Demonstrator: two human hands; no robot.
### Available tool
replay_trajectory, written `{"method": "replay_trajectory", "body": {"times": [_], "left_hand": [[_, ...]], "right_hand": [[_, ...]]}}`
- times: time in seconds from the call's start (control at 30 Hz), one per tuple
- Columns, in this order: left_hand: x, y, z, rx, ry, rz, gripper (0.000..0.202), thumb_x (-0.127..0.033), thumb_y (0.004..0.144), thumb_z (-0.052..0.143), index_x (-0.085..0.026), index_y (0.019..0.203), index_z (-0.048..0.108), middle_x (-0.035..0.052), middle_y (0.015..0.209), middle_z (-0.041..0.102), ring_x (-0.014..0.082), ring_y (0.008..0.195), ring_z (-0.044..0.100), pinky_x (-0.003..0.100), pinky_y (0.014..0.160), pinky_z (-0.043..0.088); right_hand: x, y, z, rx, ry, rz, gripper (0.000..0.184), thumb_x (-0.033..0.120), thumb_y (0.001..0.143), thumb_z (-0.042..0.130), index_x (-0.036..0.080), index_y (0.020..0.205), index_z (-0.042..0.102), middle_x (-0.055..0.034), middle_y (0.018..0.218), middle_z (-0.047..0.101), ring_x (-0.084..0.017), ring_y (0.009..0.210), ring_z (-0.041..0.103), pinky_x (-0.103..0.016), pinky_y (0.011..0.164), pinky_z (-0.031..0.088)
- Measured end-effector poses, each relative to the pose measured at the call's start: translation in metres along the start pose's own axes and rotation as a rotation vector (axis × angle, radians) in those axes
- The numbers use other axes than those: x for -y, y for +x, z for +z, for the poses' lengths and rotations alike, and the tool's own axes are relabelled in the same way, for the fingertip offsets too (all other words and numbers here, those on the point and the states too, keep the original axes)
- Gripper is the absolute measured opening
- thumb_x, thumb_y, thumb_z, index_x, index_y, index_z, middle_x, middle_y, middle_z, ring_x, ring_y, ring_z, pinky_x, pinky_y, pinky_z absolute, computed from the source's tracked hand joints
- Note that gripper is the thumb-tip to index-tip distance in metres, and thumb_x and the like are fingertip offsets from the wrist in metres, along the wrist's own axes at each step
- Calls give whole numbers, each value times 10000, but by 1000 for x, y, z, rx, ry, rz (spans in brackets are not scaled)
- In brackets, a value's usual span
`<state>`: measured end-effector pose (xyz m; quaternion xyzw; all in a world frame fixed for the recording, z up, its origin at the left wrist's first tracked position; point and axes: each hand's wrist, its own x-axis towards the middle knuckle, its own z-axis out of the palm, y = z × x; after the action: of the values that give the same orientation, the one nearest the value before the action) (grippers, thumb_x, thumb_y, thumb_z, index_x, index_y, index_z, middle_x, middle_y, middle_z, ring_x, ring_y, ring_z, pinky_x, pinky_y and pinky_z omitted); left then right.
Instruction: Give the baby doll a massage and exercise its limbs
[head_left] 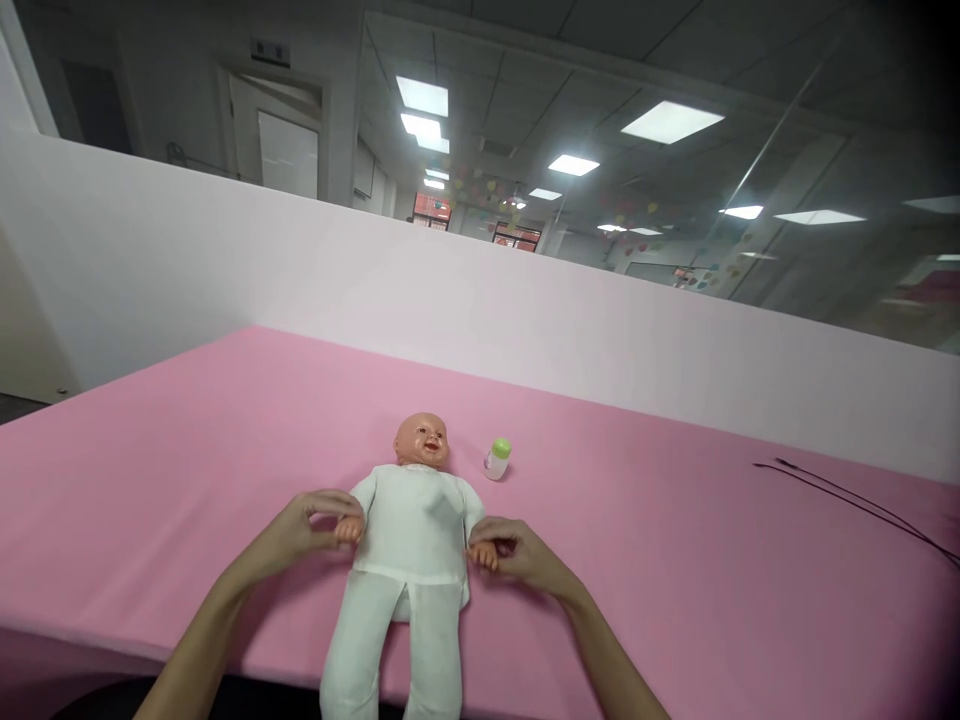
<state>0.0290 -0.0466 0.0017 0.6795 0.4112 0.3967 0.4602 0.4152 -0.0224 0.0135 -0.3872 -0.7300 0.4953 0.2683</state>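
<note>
Grasping both sides of the doll (411, 525), your hands have it by the wrists. Your left hand (304, 525) curves its fingers partway, with the upper ones over the doll's arm and the thumb lower down, close around its small hand. Your right hand (531, 558) has its fingers bent about the other wrist, likewise only part closed. The doll lies face up on the pink-covered desk (675, 570), head away from you, legs reaching the near edge. A green-capped bottle (498, 460) sits near its head; dark cables (855, 500) lie well off to your right.
</note>
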Motion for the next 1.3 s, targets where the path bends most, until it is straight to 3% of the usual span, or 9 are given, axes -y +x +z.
{"method": "replay_trajectory", "body": {"times": [0.17,0.33,0.5,0.63,0.8,0.97,1.07,1.17,1.3], "left_hand": [[-9,69,1,-341,-51,-76,479,-590,787,761,-163,1002,798,109,941,779,278,908,708,361,800,556],[19,113,0,-580,-84,-219,789,-670,729,753,-67,1236,712,160,951,764,258,846,710,325,714,538],[31,64,-23,-759,102,-255,832,-631,862,625,-176,1541,468,156,1150,732,276,972,717,359,793,545],[30,11,-34,-753,529,-444,606,-601,901,563,-226,1368,649,172,1191,741,387,1045,685,430,766,514],[33,-11,-24,-662,712,-542,554,-568,978,412,-199,1259,715,190,1092,756,430,1033,660,444,717,491],[25,-15,-13,-748,894,-374,545,-449,1008,391,-167,1404,636,227,1309,638,441,1199,583,534,888,507],[5,-23,1,-801,775,-161,491,-425,1011,424,-196,1398,620,180,1344,612,382,1206,592,487,894,543],[-12,-44,33,-792,538,68,366,-427,993,541,-283,1316,634,99,1246,660,291,1034,653,364,710,582],[6,-92,85,-580,479,399,477,-198,952,612,-440,1362,624,41,1006,732,253,867,705,377,735,620]], "right_hand": [[21,40,-5,-395,179,60,445,507,748,855,190,1052,784,-79,1000,751,-207,832,640,-314,724,497],[14,60,-15,-553,232,167,465,598,707,845,162,716,683,65,563,461,-81,517,324,-252,504,249],[-24,25,-39,-722,246,229,503,655,708,812,192,758,623,57,553,496,-103,504,403,-249,492,284],[-52,-1,-47,-756,214,313,551,695,675,810,201,831,623,46,521,535,-116,454,415,-259,459,301],[-65,-6,-41,-780,146,289,637,683,676,809,163,1009,653,26,608,603,-125,475,465,-277,480,374],[-71,-3,-35,-888,12,291,673,647,764,750,155,1212,653,-8,713,638,-170,530,526,-308,496,417],[-72,-5,-30,-996,-122,215,614,630,786,722,170,1191,684,-125,1076,689,-266,874,669,-370,715,550],[-67,-7,-23,-1027,-276,137,508,588,877,644,180,1176,689,-159,1268,614,-307,1137,622,-417,931,532],[-57,-7,-12,-990,-400,-13,347,492,987,534,206,1114,683,-133,1196,628,-275,1068,623,-411,916,516]]}}
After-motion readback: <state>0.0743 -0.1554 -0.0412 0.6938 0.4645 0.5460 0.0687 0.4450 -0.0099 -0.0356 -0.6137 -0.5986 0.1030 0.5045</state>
